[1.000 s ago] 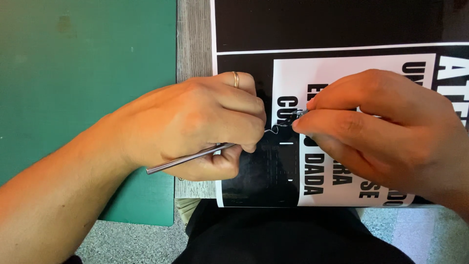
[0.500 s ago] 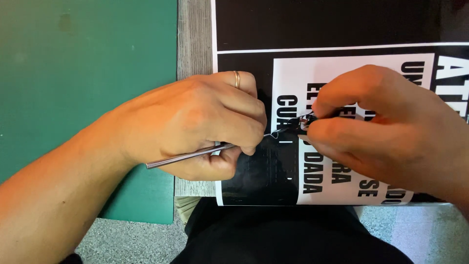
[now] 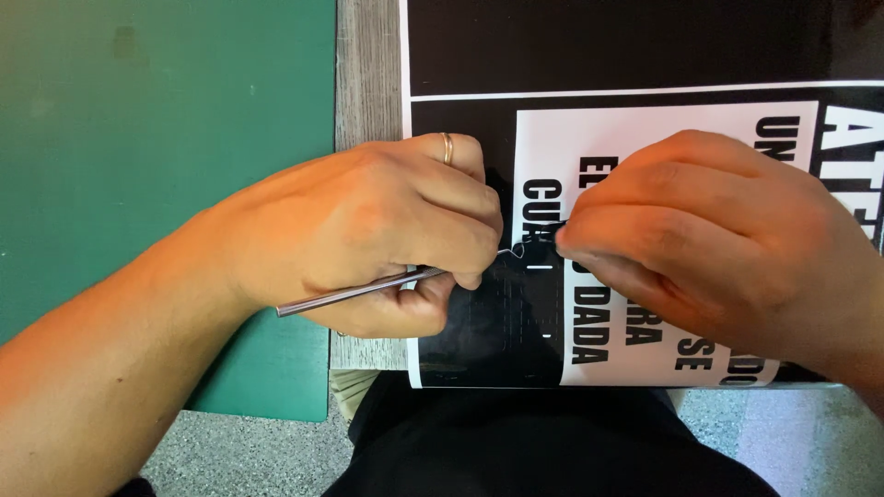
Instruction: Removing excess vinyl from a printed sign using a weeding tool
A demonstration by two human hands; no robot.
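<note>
Left hand (image 3: 387, 230): closed on thin metal tool (image 3: 359, 290), pen-style grip, tip pointing right. Ring (image 3: 447, 147) on one finger.
Right hand (image 3: 709, 239): fingertips pinched shut on small dark piece (image 3: 557, 230), mostly hidden.
Piece: centre, over black-and-white poster (image 3: 645, 55); prob. light, thin, fragile; hold by edge.
Green mat (image 3: 166, 138): left, on bench (image 3: 368, 74).

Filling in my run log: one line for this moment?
left hand: grips thin metal tool | right hand: pinches small piece at tool's tip | under: black-and-white poster
</note>
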